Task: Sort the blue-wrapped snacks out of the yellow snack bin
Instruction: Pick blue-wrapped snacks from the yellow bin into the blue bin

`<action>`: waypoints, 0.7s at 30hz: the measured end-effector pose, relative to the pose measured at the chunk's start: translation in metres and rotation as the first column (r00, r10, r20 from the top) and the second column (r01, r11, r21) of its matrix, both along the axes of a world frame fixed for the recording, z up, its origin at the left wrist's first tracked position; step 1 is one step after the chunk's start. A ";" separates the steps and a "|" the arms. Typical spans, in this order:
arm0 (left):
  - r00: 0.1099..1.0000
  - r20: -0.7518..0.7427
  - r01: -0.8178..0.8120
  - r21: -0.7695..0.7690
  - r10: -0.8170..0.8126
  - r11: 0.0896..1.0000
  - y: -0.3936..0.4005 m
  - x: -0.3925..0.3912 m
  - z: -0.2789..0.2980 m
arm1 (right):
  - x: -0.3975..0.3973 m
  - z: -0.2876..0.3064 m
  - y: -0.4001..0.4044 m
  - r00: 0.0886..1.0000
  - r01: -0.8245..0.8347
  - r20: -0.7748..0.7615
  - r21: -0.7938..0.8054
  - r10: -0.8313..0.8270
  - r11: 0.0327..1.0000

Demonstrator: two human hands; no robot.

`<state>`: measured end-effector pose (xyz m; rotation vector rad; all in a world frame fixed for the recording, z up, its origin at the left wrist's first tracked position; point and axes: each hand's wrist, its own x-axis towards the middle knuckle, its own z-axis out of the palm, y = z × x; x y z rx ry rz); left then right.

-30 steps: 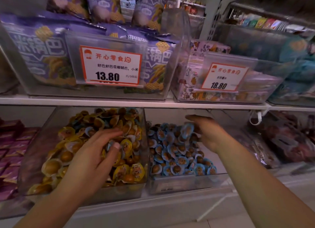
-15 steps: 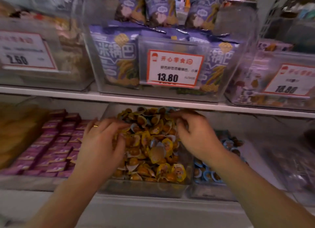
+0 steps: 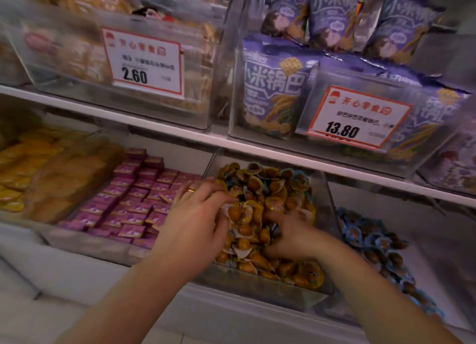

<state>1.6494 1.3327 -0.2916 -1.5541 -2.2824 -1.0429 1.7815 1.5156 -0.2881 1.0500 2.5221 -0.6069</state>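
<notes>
The clear yellow snack bin (image 3: 260,283) stands on the lower shelf, heaped with yellow-wrapped snacks (image 3: 277,189). A few blue-wrapped snacks (image 3: 300,177) show at its far right corner. My left hand (image 3: 195,215), with a ring on it, lies on the pile's left side. Its fingers bend down among the wrappers, so the fingertips are hidden, and its thumb is against a snack. My right hand (image 3: 291,237) is dug into the middle of the pile with its index finger stretched out and its other fingers buried. The bin of blue-wrapped snacks (image 3: 373,243) stands to the right.
A bin of small pink packets (image 3: 128,202) sits to the left, with yellow bags (image 3: 28,168) beyond it. The shelf board (image 3: 154,123) overhangs the bins and carries bins of purple bags (image 3: 273,86), each with a price tag. The view is blurred.
My view swung left. My right hand left the blue bin and came into the yellow bin, and both hands have sunk deeper into the yellow pile.
</notes>
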 end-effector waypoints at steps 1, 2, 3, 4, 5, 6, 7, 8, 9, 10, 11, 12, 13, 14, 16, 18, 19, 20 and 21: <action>1.000 0.006 0.006 0.005 -0.006 1.000 0.001 0.001 0.000 | -0.003 -0.004 -0.003 0.998 0.048 -0.038 -0.012 -0.048 0.999; 1.000 0.007 0.010 0.006 -0.011 1.000 0.003 0.002 -0.001 | -0.005 -0.007 -0.005 0.994 0.080 -0.077 -0.023 -0.082 0.997; 1.000 0.006 0.013 0.005 -0.013 1.000 0.003 0.004 -0.002 | -0.007 -0.010 -0.006 0.988 0.103 -0.112 -0.038 -0.106 0.994; 1.000 0.002 0.013 -0.001 -0.013 1.000 0.004 0.005 -0.003 | -0.007 -0.012 -0.006 0.981 0.121 -0.147 -0.060 -0.129 0.991; 1.000 -0.003 0.010 -0.010 -0.010 1.000 0.004 0.007 -0.004 | -0.007 -0.012 -0.005 0.971 0.137 -0.185 -0.091 -0.152 0.986; 1.000 -0.009 0.006 -0.017 -0.007 1.000 0.004 0.008 -0.005 | -0.006 -0.012 -0.005 0.959 0.148 -0.222 -0.131 -0.175 0.980; 1.000 -0.013 0.007 -0.015 -0.008 1.000 0.004 0.009 -0.005 | -0.005 -0.012 -0.005 0.948 0.157 -0.251 -0.177 -0.198 0.972; 1.000 -0.018 0.014 -0.003 -0.014 1.000 0.005 0.011 -0.005 | -0.003 -0.011 -0.005 0.932 0.164 -0.284 -0.222 -0.225 0.961; 0.999 -0.026 0.025 0.019 -0.024 1.000 0.006 0.012 -0.005 | -0.001 -0.011 -0.006 0.904 0.177 -0.335 -0.270 -0.265 0.946; 0.999 -0.037 0.039 0.045 -0.037 0.998 0.007 0.015 -0.004 | 0.000 -0.009 -0.009 0.854 0.194 -0.406 -0.329 -0.324 0.924; 0.998 -0.044 0.057 0.072 -0.054 0.996 0.008 0.018 -0.004 | 0.001 -0.006 -0.011 0.780 0.209 -0.476 -0.413 -0.406 0.886; 0.997 -0.035 0.076 0.098 -0.073 0.992 0.010 0.021 -0.005 | 0.000 -0.002 -0.014 0.690 0.202 -0.523 -0.525 -0.500 0.827; 0.995 0.004 0.095 0.123 -0.096 0.988 0.012 0.024 -0.006 | 0.000 0.002 -0.016 0.605 0.164 -0.530 -0.647 -0.594 0.745; 0.990 0.077 0.106 0.144 -0.118 0.984 0.014 0.028 -0.006 | -0.002 0.007 -0.018 0.532 0.104 -0.508 -0.755 -0.677 0.648; 0.956 0.259 0.095 0.177 -0.140 0.980 0.020 0.032 -0.009 | -0.005 0.016 -0.021 0.449 -0.013 -0.419 -0.886 -0.789 0.463; 0.883 0.448 0.072 0.161 -0.138 0.984 0.026 0.032 -0.012 | -0.007 0.021 -0.022 0.420 -0.044 -0.337 -0.935 -0.843 0.352; 0.830 0.538 0.088 0.135 -0.148 0.987 0.028 0.030 -0.015 | -0.007 0.021 -0.021 0.411 -0.036 -0.307 -0.946 -0.858 0.321; 0.791 0.592 0.120 0.100 -0.156 0.988 0.030 0.028 -0.017 | -0.006 0.020 -0.022 0.412 -0.034 -0.281 -0.955 -0.867 0.294; 0.784 0.601 0.148 0.057 -0.152 0.987 0.030 0.024 -0.019 | -0.006 0.019 -0.022 0.422 -0.045 -0.266 -0.961 -0.867 0.273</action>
